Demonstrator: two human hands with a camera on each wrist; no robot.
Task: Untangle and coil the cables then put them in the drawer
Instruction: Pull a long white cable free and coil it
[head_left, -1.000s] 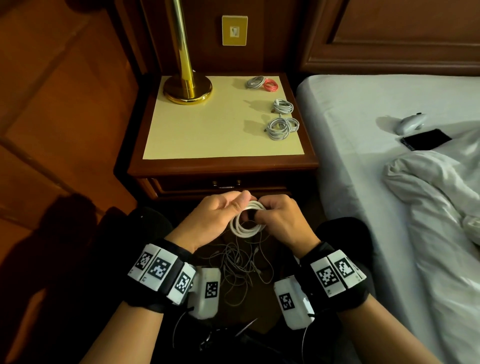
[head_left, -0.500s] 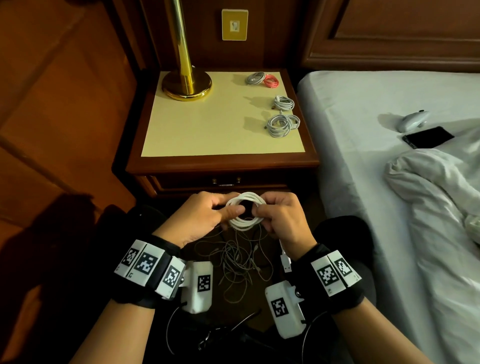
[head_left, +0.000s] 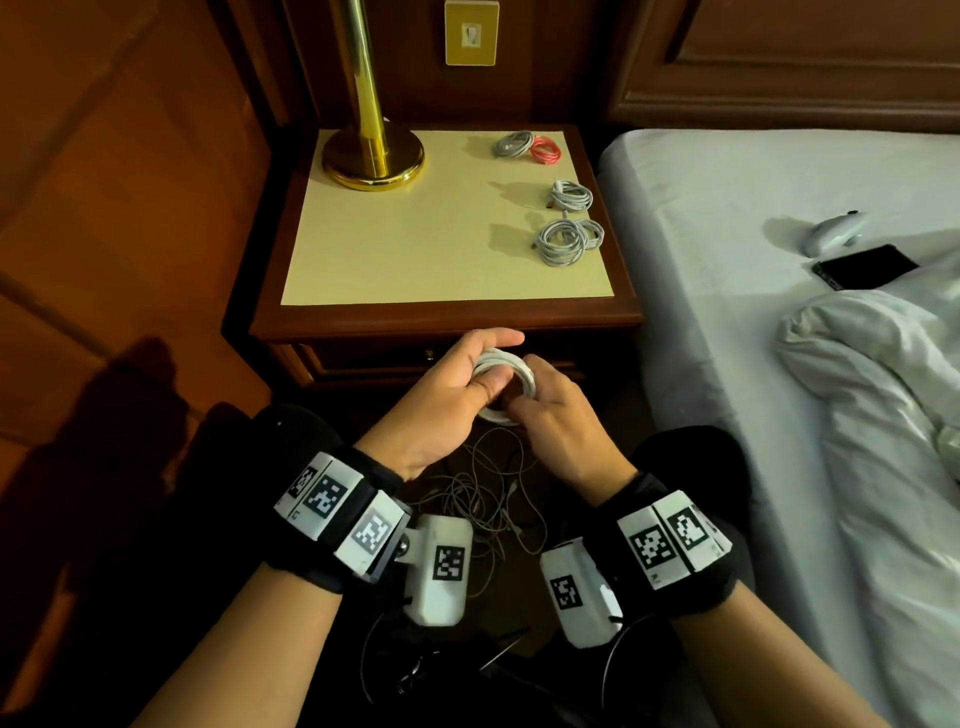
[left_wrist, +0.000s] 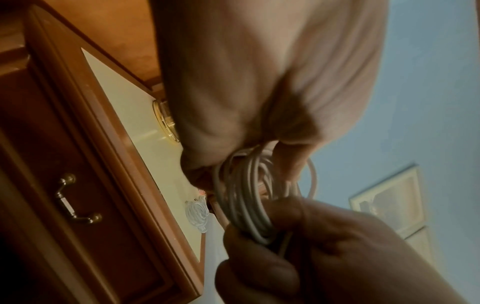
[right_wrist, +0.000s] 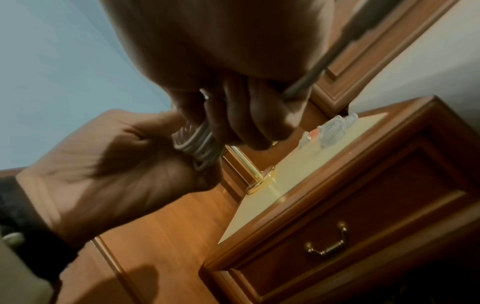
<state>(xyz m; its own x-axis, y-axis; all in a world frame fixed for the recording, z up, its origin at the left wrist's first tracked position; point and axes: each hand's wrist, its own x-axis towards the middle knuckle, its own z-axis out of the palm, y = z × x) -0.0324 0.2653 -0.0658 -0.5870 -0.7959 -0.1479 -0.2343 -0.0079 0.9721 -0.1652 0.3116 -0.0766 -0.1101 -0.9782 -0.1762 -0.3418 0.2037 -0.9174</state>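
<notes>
A white cable coil (head_left: 506, 371) (left_wrist: 244, 207) (right_wrist: 198, 142) is held between both hands just in front of the nightstand's closed drawer (head_left: 374, 358). My left hand (head_left: 457, 387) grips its left side with thumb over the loops. My right hand (head_left: 545, 410) pinches its right and lower side. The drawer's brass handle (left_wrist: 75, 202) (right_wrist: 328, 243) shows in both wrist views. Below the hands, a tangle of thin cables (head_left: 488, 499) lies on the dark floor. Several finished coils sit on the nightstand top: a grey and red pair (head_left: 527, 148), a white one (head_left: 571, 196), a larger one (head_left: 569, 241).
A brass lamp base (head_left: 373, 158) stands at the back left of the nightstand (head_left: 415, 249). The bed (head_left: 727, 260) lies to the right with a rumpled sheet (head_left: 872, 353), a black phone (head_left: 865, 266) and a white controller (head_left: 834, 234).
Both hands have risen toward the drawer front with the coil. The left hand now wraps further round the coil and the loose connector end no longer hangs below the right hand.
</notes>
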